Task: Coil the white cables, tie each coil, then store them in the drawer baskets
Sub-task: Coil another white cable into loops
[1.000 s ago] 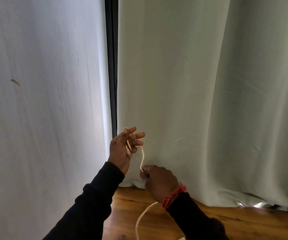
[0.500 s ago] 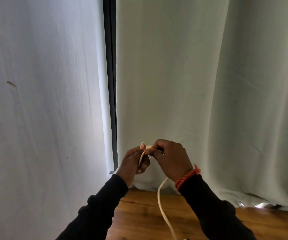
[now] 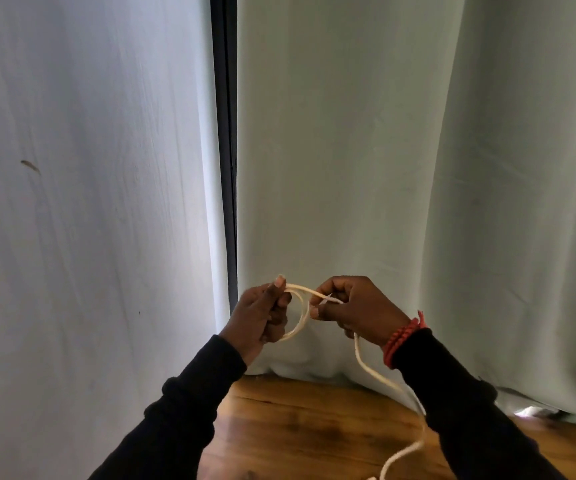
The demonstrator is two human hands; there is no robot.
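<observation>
One white cable [image 3: 298,315], thin, pale and round in section, held at chest height in front of grey-green curtains [image 3: 349,168]. Left hand [image 3: 262,313]: fingers curled round a small loop of the cable, thumb pressing its top. Right hand [image 3: 352,308]: pinching the run of the cable just beside the loop, fingers folded over it; red bracelet [image 3: 402,337] at the wrist. Loose remainder trails from the right hand down to the wooden floor [image 3: 297,427] and out of view. Handling, as judged: light, limp and bendable, likely smooth and springy, so loops may slip open unless pinched where the strands cross. Drawer baskets: not in view.
</observation>
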